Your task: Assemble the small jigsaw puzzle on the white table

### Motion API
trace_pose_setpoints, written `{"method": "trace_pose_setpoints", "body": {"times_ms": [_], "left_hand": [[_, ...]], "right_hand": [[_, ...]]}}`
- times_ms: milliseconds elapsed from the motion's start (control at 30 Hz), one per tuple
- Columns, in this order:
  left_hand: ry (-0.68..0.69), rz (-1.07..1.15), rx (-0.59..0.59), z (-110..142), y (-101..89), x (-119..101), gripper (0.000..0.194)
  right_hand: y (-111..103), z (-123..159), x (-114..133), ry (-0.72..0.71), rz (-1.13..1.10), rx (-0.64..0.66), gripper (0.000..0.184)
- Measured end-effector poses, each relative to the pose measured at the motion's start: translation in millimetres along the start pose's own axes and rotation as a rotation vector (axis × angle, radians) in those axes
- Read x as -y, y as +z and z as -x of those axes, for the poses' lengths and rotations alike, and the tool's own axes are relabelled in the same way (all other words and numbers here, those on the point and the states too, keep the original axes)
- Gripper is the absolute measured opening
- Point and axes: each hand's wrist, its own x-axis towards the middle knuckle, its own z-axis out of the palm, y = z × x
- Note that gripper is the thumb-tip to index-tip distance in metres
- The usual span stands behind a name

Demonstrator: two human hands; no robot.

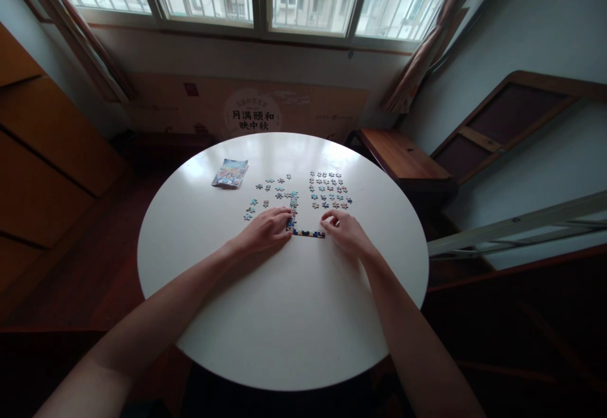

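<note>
Partly joined jigsaw pieces form an L-shaped strip (307, 234) on the white round table (284, 317), one arm running away from me and one to the right. My left hand (268, 225) rests at the strip's corner, thumb and fingertips closed against its left side. Just above the right end of the bottom row is my right hand (345, 229), its fingers curled and thumb close to the index finger. Whatever it may pinch is too small to make out. Loose jigsaw pieces (279, 189) lie scattered beyond my left hand.
Beyond my right hand, several jigsaw pieces (329, 189) are laid out in rows. A colourful picture sheet or packet (230, 173) lies at the table's far left. A wooden bench (403, 155) stands behind the table on the right, under the window wall.
</note>
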Motion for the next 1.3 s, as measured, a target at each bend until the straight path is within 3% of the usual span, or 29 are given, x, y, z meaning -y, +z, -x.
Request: {"method": "trace_pose_setpoints", "body": {"times_ms": [300,533,767,1300], "left_hand": [[0.052,-0.056,-0.083,0,-3.8,-4,0.042],[-0.02,-0.055,0.078,4,-6.0,-13,0.034],[0.014,0.015,0.097,3,-7.4,-10,0.025],[0.024,0.062,0.103,2,-9.4,-9,0.026]], "right_hand": [[1,-1,-2,-0.004,-0.001,-0.002,0.018],[2,-2,-3,-0.007,0.003,-0.005,0.019],[1,-2,-2,0.002,-0.009,0.003,0.019],[2,-1,-3,-0.026,-0.011,-0.03,0.018]]}}
